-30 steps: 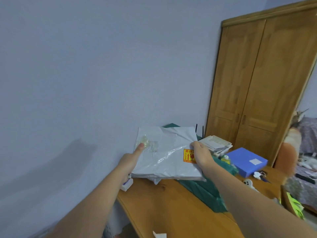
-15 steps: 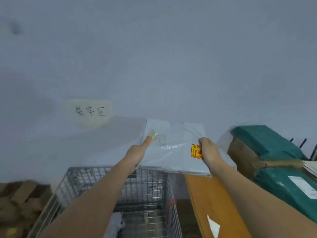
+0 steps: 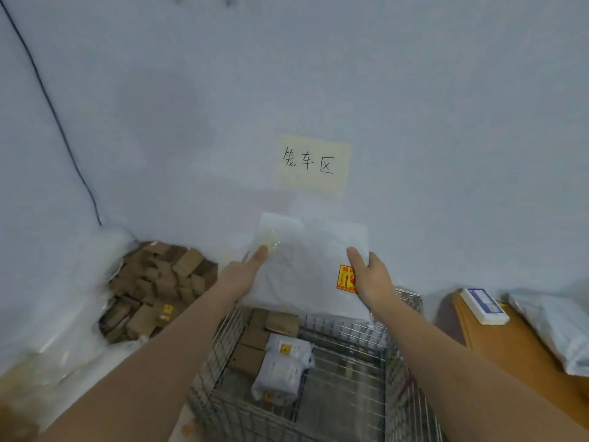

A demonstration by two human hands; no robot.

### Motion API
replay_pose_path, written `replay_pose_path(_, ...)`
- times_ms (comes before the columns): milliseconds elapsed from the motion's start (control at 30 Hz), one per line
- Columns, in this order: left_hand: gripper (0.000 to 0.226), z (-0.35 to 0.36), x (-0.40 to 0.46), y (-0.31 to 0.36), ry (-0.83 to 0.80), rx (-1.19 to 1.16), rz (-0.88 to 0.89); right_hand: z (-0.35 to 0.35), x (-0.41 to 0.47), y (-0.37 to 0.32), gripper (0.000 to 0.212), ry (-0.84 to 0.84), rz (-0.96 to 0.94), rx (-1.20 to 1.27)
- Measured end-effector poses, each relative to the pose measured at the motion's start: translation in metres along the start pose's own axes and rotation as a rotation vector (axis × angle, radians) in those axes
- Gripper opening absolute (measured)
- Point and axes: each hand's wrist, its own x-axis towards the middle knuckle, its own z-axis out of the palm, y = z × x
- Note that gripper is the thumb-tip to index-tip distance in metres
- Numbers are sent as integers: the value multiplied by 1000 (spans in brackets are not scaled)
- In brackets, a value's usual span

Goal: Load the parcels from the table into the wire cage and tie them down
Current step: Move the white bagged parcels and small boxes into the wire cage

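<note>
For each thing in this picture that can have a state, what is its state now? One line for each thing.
Flat white plastic mailer parcel with a yellow sticker: held up in the air above the cage.
Left hand: grips the parcel's left edge.
Right hand: grips the parcel's right edge.
Grey wire cage: open at the top, partly loaded.
White parcels in the cage: lying on its floor.
Brown cardboard boxes in the cage: stacked along the left wall.
</note>
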Motion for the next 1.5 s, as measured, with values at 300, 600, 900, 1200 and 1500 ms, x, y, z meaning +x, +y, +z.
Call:
replay_pose_path(300, 111, -17, 68, -62, -6, 57, -136, 77, 37, 40, 41, -123, 80, -40)
replay_pose_path(600, 74, 6, 175, -140, 41, 142, -282, 168, 111, 137, 38, -214, 281, -16)
replay_pose_path(900, 21, 21, 280, -303, -122, 219, -394, 291, 114, 306, 32, -283, 521, 25)
replay_pose_path(1200, 35, 43, 373, -536, -443, 487, -538, 411, 62, 497, 38, -302, 813, 99)
replay_pose_path(1500, 50, 82, 404, -624, -518, 836, -602, 475, 37, 593, 36, -263, 1002, -13)
